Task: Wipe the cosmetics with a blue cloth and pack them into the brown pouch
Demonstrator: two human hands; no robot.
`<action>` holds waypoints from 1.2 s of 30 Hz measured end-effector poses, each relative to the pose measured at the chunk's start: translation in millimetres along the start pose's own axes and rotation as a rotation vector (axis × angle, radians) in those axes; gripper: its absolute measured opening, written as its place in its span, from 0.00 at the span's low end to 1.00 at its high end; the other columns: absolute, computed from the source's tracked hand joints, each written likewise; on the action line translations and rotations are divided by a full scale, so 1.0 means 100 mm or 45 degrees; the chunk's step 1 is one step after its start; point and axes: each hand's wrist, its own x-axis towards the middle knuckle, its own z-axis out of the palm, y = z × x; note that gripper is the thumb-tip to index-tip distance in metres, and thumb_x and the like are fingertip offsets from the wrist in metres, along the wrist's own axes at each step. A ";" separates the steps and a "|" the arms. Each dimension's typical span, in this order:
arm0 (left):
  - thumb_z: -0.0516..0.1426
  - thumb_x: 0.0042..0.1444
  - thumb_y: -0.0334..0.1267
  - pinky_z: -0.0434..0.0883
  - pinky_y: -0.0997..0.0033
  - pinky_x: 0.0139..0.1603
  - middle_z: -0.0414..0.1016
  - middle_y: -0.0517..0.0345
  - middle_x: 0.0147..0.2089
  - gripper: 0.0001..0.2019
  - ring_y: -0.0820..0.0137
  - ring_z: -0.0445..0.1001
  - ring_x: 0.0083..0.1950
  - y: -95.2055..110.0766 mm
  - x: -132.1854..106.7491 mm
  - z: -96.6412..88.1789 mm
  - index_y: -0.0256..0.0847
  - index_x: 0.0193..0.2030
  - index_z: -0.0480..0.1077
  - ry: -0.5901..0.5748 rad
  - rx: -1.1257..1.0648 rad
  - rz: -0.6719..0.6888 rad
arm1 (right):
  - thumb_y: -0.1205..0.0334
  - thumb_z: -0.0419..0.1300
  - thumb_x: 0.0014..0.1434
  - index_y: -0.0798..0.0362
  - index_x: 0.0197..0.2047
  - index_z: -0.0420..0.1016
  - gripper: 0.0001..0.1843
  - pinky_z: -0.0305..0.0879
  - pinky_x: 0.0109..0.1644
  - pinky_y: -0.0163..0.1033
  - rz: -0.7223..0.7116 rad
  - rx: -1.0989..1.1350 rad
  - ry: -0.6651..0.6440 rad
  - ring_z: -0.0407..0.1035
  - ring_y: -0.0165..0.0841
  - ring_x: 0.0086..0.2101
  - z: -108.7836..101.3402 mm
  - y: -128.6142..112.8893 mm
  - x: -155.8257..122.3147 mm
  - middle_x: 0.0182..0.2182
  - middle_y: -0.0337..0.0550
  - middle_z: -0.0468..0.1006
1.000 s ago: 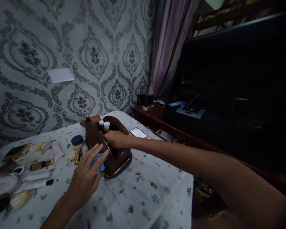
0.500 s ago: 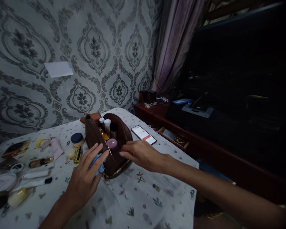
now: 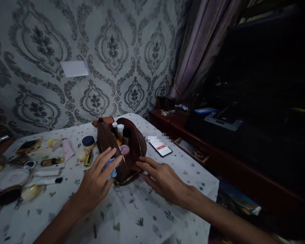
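A brown zippered bag (image 3: pixel 108 139) stands open on the table, a gold zipper along its rim. Inside are a white-capped bottle (image 3: pixel 120 130), a smaller white-capped bottle behind it, a dark tube (image 3: pixel 126 137) and a pink rounded item (image 3: pixel 124 149). My left hand (image 3: pixel 98 179) holds the near left wall, fingertips at the rim. Crumpled blue material (image 3: pixel 110 167) shows beneath its fingers; whether it is held or part of the bag, I cannot tell. On the opposite side, my right hand (image 3: pixel 165 179) grips the right rim, fingers at the edge and thumb lower down.
Left of the bag lie a navy-lidded jar (image 3: pixel 88 142), a pink tube (image 3: pixel 67 149), a gold lipstick (image 3: pixel 88 158), a brush (image 3: pixel 47 181) and several other cosmetics. A phone (image 3: pixel 161 148) lies to the right. Beyond the table edge is an open drawer (image 3: pixel 190 149).
My right hand has gone from bent fingers at the bag's opening to fingers spread along its right rim. My left hand stays on the bag. The view has shifted slightly left.
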 end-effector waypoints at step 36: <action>0.52 0.57 0.25 0.69 0.62 0.54 0.74 0.49 0.53 0.19 0.60 0.73 0.53 -1.11 -1.22 -0.37 0.43 0.53 0.72 -0.396 0.556 -1.012 | 0.62 0.56 0.56 0.55 0.39 0.76 0.10 0.58 0.25 0.31 0.242 1.562 -0.196 0.68 0.28 0.22 1.79 -1.26 1.13 0.23 0.35 0.73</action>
